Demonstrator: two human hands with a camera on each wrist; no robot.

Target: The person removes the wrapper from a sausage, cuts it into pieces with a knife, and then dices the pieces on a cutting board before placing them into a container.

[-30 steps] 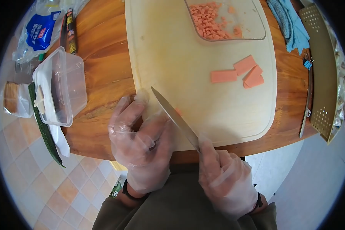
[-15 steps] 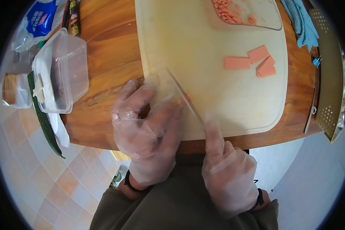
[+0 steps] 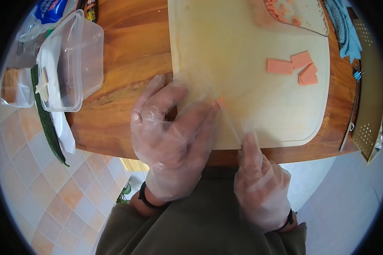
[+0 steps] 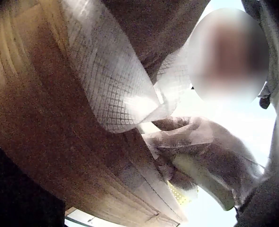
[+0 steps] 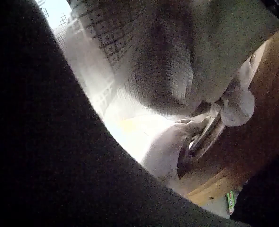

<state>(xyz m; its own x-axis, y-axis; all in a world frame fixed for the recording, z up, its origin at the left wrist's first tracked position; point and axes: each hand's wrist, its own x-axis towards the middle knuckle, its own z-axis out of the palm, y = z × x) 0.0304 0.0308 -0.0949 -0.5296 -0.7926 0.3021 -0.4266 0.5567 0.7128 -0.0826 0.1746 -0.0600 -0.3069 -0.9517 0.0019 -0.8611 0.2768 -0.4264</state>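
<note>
In the head view, a clear-gloved left hand (image 3: 172, 136) bends its fingers at the near left of the cream cutting board (image 3: 242, 85). Its fingertips hold a small pink piece (image 3: 218, 103), mostly hidden beneath them. Beside that piece lies the knife blade (image 3: 230, 119), thin and blurred, pointing up and left. The gloved right hand (image 3: 264, 187) grips the knife's handle, index finger stretched along its top. A pale green handle (image 4: 205, 182) shows under the right hand (image 4: 201, 142) in the left wrist view. Several flat pink slices (image 3: 279, 66) rest farther right on the board.
A glass container (image 3: 321, 25) with pink bits stands at the board's far right. Left are a clear plastic box (image 3: 89, 63), a cucumber (image 3: 47, 123) and bread in a wrapper (image 3: 17, 87). A blue cloth (image 3: 344, 34) and perforated tray (image 3: 364, 106) lie right.
The head view has shifted, so the board and slices appear farther right and higher. The blade has turned more edge-on. Both hands stay beside the small pink piece.
</note>
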